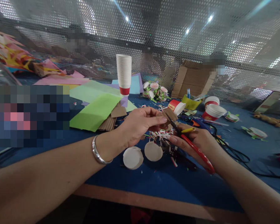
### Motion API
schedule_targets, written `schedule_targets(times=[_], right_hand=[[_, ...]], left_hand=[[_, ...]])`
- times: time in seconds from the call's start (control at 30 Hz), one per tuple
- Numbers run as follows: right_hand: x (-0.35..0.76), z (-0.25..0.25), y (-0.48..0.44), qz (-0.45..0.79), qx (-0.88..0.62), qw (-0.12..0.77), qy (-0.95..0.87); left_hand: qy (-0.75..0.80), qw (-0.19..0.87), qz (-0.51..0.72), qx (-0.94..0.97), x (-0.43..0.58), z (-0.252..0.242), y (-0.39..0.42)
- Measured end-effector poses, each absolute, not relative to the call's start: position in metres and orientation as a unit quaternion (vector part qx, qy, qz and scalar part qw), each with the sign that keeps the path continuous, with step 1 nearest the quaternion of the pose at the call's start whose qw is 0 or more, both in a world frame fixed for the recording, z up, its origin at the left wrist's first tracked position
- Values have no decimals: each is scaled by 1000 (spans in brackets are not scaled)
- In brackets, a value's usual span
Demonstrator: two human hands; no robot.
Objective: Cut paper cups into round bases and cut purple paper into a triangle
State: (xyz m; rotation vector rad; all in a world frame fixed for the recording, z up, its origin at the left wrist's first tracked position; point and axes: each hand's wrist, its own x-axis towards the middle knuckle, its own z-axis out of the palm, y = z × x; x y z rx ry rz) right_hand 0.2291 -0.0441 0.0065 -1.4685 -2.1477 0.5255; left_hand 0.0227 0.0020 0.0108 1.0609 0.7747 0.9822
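Between the thumb and fingers of my left hand (pixel 146 123) is a small piece of brown cardboard (pixel 170 114). My right hand (pixel 198 141) grips scissors (pixel 196 151) with a red handle, their dark blades against the cardboard's lower edge. A yellow piece (pixel 188 130) shows by the scissors' pivot; I cannot tell whether it is part of them. Below my hands, two round white paper discs (pixel 133 158) lie side by side on the blue table (pixel 121 183). Shredded paper scraps (pixel 162 135) are strewn under and behind the hands.
A tall stack of paper cups (pixel 124 73) stands behind green paper sheets (pixel 95 113). Small paper-disc crafts (pixel 155 91) sit in a heap at the back. Red-and-white cups (pixel 213 112) and a black cable (pixel 233 155) lie to the right. A cardboard box (pixel 192 79) leans on the perforated metal screen (pixel 102 40).
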Motion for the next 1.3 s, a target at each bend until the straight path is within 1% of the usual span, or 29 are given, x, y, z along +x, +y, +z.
schedule_targets(times=[0.13, 0.27, 0.47, 0.63, 0.9, 1.1, 1.3], right_hand=[[223, 12, -49, 217, -541, 285, -761], [219, 16, -53, 223, -540, 311, -749], [225, 14, -51, 215, -554, 276, -756], [228, 10, -50, 176, -549, 281, -768], [227, 14, -54, 183, -557, 264, -766], [228, 9, -54, 179, -560, 281, -758], [222, 7, -53, 165, -562, 281, -760]], left_hand=[[329, 723, 421, 438, 22, 13, 1], [307, 730, 424, 439, 20, 12, 2], [319, 725, 405, 456, 18, 10, 3], [315, 714, 421, 461, 20, 10, 1], [316, 717, 422, 457, 21, 14, -3], [304, 718, 413, 471, 19, 16, -3], [312, 721, 399, 473, 21, 15, -3]])
